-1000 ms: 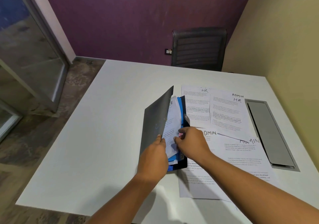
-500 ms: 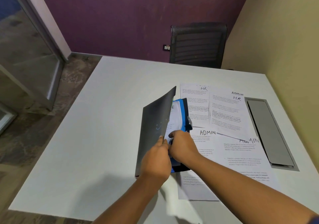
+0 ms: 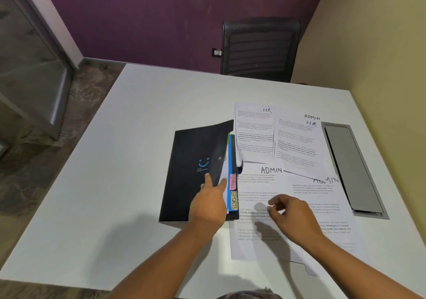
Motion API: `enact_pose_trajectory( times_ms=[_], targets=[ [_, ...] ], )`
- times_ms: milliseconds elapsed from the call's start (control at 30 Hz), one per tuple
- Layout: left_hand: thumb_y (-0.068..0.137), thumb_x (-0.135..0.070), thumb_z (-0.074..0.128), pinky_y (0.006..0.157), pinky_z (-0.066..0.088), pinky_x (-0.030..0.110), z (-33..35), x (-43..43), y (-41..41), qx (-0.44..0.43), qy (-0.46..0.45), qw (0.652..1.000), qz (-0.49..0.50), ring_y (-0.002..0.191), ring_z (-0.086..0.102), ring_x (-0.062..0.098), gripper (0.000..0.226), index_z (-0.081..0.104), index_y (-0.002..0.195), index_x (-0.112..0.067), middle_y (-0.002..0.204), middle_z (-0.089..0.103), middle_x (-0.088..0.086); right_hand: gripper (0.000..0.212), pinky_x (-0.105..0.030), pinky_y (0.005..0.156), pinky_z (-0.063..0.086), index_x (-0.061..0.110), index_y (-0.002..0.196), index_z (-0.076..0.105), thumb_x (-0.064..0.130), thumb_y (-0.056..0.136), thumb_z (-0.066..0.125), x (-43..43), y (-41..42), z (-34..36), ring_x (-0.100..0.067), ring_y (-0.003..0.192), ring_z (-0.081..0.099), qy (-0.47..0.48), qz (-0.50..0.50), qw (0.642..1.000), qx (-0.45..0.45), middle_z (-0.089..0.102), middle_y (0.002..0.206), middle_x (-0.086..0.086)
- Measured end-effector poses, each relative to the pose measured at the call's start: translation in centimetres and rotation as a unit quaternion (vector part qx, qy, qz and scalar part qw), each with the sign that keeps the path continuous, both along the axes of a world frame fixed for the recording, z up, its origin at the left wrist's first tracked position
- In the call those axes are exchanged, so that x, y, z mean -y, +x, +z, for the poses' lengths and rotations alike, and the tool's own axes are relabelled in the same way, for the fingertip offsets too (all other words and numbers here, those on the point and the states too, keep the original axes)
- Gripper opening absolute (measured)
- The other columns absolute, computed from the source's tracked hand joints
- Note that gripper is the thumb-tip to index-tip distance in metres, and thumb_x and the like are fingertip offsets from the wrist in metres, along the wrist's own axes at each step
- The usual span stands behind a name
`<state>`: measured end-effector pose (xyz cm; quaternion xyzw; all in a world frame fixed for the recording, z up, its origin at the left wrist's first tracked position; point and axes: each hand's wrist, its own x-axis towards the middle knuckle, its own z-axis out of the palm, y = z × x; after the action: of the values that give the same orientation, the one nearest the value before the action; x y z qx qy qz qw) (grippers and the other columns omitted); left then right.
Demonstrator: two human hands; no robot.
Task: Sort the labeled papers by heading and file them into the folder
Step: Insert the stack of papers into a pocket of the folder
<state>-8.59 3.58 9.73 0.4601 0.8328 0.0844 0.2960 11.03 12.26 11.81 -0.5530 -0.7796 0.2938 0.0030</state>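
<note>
2 bare forearms reach forward, the left hand (image 3: pixel 208 204) lying palm down with its fingers (image 3: pixel 208 182) stretched straight ahead and the thumb angled out beside them, while the right hand (image 3: pixel 292 215) hovers off to the right of those fingertips, slightly blurred, fingers (image 3: pixel 274 203) loosely curled leftward, holding nothing.

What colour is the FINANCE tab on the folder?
The FINANCE tab is pink, clearest in the head view.

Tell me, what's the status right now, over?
Left hand on folder cover. Right hand empty above ADMIN papers. HR papers unfiled. Nothing blocking.
</note>
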Motion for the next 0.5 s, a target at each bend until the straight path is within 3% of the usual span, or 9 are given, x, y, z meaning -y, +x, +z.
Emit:
enact_pose_trajectory(
  times_ms=[167,267,367,500],
  targets=[
    [0.092,-0.023,0.065,0.087,0.055,0.031,-3.8,-0.3,0.1,0.044,-0.015,0.998,0.031,0.136,0.046,0.031,0.096,-0.007,0.155,-0.034,0.165,0.004,0.007,0.008,-0.022,0.065,0.048,0.033,0.085,0.067,0.027,0.086,0.072,-0.1,5.1,-2.3,0.002,0.072,0.064,-0.029,-0.018,0.998,0.043,0.070,0.077,0.017],
    [0.094,-0.021,0.062,0.102,0.048,0.034,-5.7,0.2,0.7,-0.005,-0.028,0.999,0.025,0.148,0.027,0.026,0.082,0.009,0.157,-0.019,0.165,0.008,0.008,0.009,-0.021,0.063,0.047,0.031,0.084,0.066,0.023,0.087,0.070,-0.1,7.1,-3.2,0.001,0.070,0.063,-0.048,-0.023,0.997,0.061,0.069,0.077,0.015],
    [0.098,-0.018,0.052,0.103,0.046,0.038,-7.3,0.4,1.4,-0.028,-0.040,0.998,0.031,0.151,0.015,0.025,0.063,0.023,0.154,-0.017,0.165,0.009,0.007,0.012,-0.016,0.057,0.042,0.028,0.081,0.065,0.019,0.089,0.068,-0.1,8.6,-3.9,0.000,0.067,0.061,-0.056,-0.023,0.996,0.072,0.067,0.072,0.013],
    [0.100,-0.024,0.041,0.112,0.036,0.039,-9.2,0.7,2.1,-0.027,-0.044,0.999,0.015,0.153,0.000,0.027,0.055,0.026,0.151,-0.016,0.165,0.006,0.008,0.014,-0.017,0.055,0.041,0.026,0.076,0.066,0.021,0.089,0.067,-0.2,10.0,-4.3,-0.002,0.061,0.059,-0.066,-0.022,0.995,0.069,0.065,0.064,0.012]
  ],
)
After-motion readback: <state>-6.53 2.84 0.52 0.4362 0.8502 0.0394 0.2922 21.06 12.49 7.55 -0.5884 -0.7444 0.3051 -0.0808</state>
